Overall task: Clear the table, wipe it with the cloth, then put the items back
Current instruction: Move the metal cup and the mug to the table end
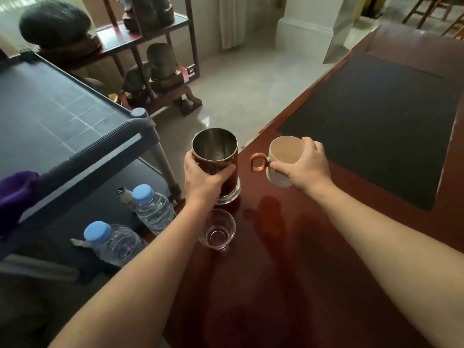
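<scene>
The metal canister [216, 164] stands upright, mouth up, near the table's [288, 272] left edge, the left hand [203, 180] wrapped around its side. At three o'clock, the cream mug [283, 159] is gripped by the right hand [305, 167], handle pointing toward nine o'clock; its base is hidden. At six o'clock stands a small glass [218, 231]. The purple cloth [15, 194] at nine o'clock is cut off.

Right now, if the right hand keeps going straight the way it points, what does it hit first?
Nothing close. The right hand, holding the mug, points forward and slightly left along the table. Ahead lies bare wood, then the table edge and floor. The mat sits to its right. Depth is uncertain.
</scene>
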A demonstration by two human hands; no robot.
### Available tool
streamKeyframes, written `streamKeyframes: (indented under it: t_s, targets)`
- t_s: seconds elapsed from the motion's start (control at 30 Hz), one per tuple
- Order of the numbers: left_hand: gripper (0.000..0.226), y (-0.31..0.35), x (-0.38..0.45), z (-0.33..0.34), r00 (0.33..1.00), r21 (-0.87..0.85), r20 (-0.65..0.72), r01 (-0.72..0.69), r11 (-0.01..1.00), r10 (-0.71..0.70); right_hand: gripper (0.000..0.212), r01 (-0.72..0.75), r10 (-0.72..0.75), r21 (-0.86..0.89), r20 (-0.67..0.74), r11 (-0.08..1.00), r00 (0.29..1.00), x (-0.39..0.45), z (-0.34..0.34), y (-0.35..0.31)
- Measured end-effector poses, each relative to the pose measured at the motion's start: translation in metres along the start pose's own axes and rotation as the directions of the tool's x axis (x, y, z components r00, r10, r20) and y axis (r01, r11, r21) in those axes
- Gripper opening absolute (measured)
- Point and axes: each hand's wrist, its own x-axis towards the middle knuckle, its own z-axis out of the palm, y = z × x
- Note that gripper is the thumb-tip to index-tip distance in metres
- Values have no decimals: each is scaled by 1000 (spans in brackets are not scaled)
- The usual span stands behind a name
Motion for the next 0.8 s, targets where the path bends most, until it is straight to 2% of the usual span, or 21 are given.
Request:
streamKeyframes:
  t_s: [0.33, 0.57, 0.8]
  targets:
    - [99, -26, 9, -9, 993, 72, 31, 109, 991, -111, 95, 19, -19, -1, 52, 1000, 998, 23, 52, -24]
    - [95, -34, 7, -11, 990, 51, 98, 102, 993, -107, 93, -36, 37, -14, 76, 999, 996, 36, 81, -24]
    - [110, -39, 5, -13, 991, 79, 118, 47, 996, -56, 93, -85, 88, -44, 80, 995, 993, 42, 107, -24]
